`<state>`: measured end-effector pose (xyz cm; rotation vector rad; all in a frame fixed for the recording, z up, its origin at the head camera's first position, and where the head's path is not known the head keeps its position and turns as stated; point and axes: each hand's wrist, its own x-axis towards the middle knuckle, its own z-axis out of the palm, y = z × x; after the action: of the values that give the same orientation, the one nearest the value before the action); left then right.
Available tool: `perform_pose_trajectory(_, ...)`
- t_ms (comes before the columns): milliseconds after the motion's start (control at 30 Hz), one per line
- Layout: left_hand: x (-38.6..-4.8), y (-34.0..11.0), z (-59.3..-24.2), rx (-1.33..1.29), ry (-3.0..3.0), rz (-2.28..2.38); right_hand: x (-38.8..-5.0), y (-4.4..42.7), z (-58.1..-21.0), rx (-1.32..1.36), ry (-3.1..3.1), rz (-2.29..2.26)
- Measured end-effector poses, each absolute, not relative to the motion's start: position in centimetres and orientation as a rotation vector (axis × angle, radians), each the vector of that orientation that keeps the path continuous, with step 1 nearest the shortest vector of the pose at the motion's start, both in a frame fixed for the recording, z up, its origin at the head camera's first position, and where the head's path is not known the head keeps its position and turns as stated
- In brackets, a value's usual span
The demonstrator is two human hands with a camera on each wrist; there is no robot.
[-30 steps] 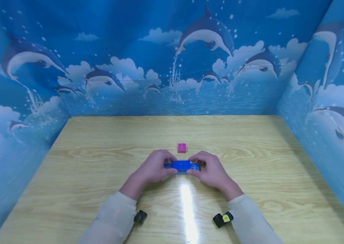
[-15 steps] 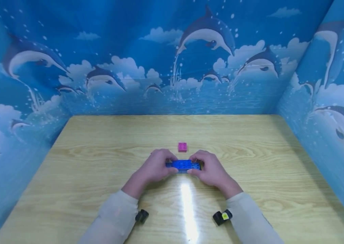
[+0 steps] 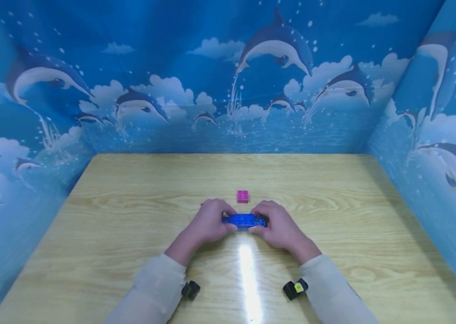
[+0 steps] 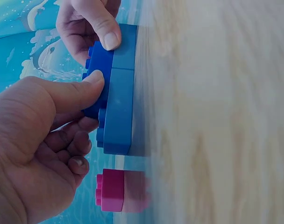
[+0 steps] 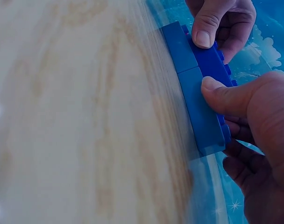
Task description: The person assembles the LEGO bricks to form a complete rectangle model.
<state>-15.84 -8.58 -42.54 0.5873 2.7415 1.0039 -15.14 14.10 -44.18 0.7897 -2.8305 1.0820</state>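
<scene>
A dark blue toy building brick [image 3: 242, 219] lies across the seam of two lighter blue bricks, which sit end to end on the table. In the left wrist view the nearer light blue brick [image 4: 117, 116] and the farther one [image 4: 125, 49] show their joint beneath it. My left hand [image 3: 211, 220] pinches the dark brick's left part between thumb and fingers. On its right part, my right hand [image 3: 277, 226] does the same, its thumb low near the light brick [image 5: 200, 109] in the right wrist view. The fingertips behind the bricks are partly hidden.
A pink brick [image 3: 242, 196] stands on the wooden table [image 3: 139, 180] just beyond the blue bricks. A pink brick [image 4: 113, 190] also shows past the left end of the blue row. A dolphin-printed curtain [image 3: 171, 121] encloses the table's back and sides.
Both hands keep their hold on the dark blue brick. The blue bricks and the left hand appear shifted very slightly right, along with a small shift of the whole head view.
</scene>
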Motion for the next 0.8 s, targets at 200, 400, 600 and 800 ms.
perform_pose_trajectory(200, -15.8, -8.8, -43.0, 0.552, 2.725, 1.049, -15.2, 14.1, -44.3, 0.790, -2.824, 1.088)
perform_pose_trajectory(400, -15.7, -9.2, -43.3, 0.495, 2.703, 1.076, -15.4, 14.3, -44.7, 0.771, -2.834, 1.112)
perform_pose_trajectory(600, -15.7, -9.7, -43.2, 0.453, 2.703, 1.038, -15.4, 14.4, -44.7, 0.741, -2.848, 1.128)
perform_pose_trajectory(800, -15.5, -10.4, -43.2, 0.443, 2.710, 1.023, -15.3, 14.4, -44.7, 0.731, -2.853, 1.134)
